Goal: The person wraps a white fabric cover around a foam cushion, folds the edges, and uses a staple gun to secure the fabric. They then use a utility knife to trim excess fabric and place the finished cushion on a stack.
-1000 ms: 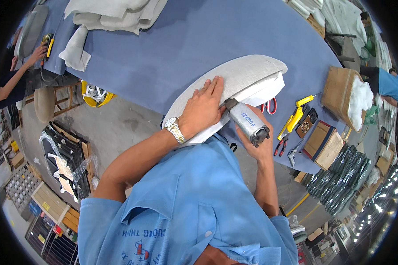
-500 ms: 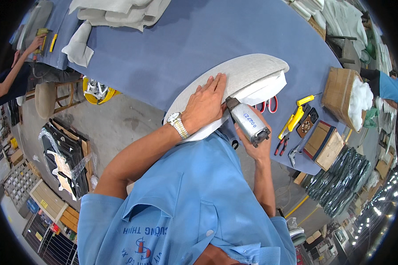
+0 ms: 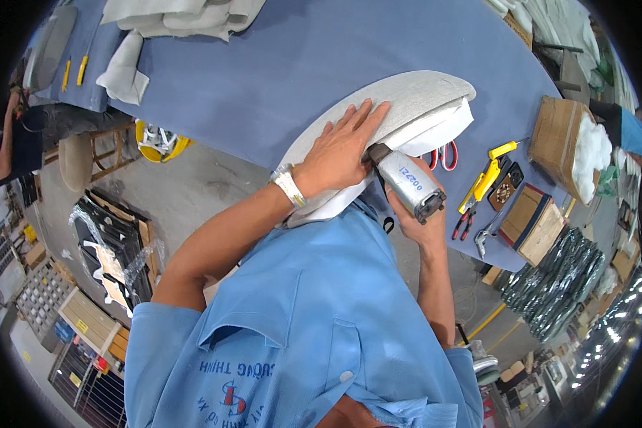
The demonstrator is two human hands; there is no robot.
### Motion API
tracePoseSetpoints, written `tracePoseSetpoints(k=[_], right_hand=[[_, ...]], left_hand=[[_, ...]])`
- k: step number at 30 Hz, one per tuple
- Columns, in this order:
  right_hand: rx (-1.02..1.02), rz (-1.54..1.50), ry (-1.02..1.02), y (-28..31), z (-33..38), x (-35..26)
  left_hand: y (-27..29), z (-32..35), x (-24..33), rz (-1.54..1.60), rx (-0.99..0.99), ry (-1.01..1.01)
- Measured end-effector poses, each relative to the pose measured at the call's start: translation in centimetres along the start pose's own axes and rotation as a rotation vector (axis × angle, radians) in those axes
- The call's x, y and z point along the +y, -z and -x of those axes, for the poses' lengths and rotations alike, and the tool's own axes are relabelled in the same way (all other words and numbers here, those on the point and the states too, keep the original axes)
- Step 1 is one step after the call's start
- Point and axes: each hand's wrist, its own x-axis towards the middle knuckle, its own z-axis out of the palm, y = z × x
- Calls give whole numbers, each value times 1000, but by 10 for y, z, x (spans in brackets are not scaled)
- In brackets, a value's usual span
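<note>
A curved cushion-like piece (image 3: pixel 419 96) covered in light grey fabric lies at the table's near edge, against my front. White cloth (image 3: pixel 442 132) sticks out along its right side. My left hand (image 3: pixel 341 148), wrist in a metal watch, presses flat on the grey cover with its fingers spread. In my right hand (image 3: pixel 415 227) is a silver staple gun (image 3: pixel 409 184), its nose at the cushion's edge close beside my left hand. The gun's body hides most of my right fingers, and the spot under its nose cannot be seen.
Right of the cushion on the blue table (image 3: pixel 292 78) lie red-handled scissors (image 3: pixel 447 155), a yellow cutter (image 3: pixel 488 181), pliers (image 3: pixel 465 222) and an air blow gun (image 3: pixel 483 239). Cardboard box (image 3: pixel 558 139) and wooden box (image 3: pixel 533 222) stand farther right. Grey fabric pieces (image 3: pixel 185 16) lie far left. Another person (image 3: pixel 7 143) stands left.
My left fingers have spread apart on the cushion. The staple gun stays at its edge. At the left, the other person's hand and tool have drawn back from the table. The whole view has shifted slightly.
</note>
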Motion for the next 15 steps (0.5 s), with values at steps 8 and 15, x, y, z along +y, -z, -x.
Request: tracePoseSetpoints(k=[8,15], right_hand=[[109,70,97,-10,5,1],[124,81,56,-14,21,-5]], left_hand=[[0,18,-57,235,-103,-116],[-16,39,-33,28,10,26]])
